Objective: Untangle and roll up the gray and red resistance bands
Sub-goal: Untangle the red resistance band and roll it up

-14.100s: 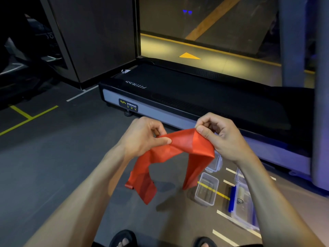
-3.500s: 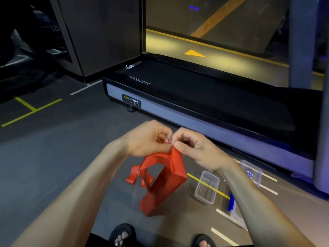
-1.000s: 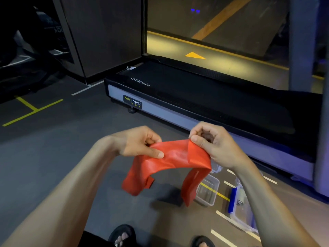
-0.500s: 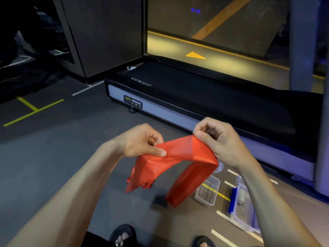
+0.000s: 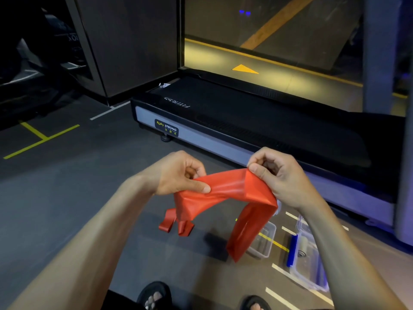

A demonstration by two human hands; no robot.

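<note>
plainly both hands, left hand (image 5: 178,173) and right hand (image 5: 277,175), pinch the red band (image 5: 225,193), its twisted tail seemingly knotted.

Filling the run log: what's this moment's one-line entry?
left hand: pinches red band | right hand: pinches band | ends: hanging | gray band: unseen

Bare grey rubber floor (image 5: 73,193) fills the left and lower left of the frame, open for a hand to pass. Across the upper middle the low black treadmill deck with a silver side rail (image 5: 257,121) blocks the way. At lower right, a small clear plastic tub (image 5: 264,242) and a larger blue-latched clear box (image 5: 308,265) crowd the floor.
</note>
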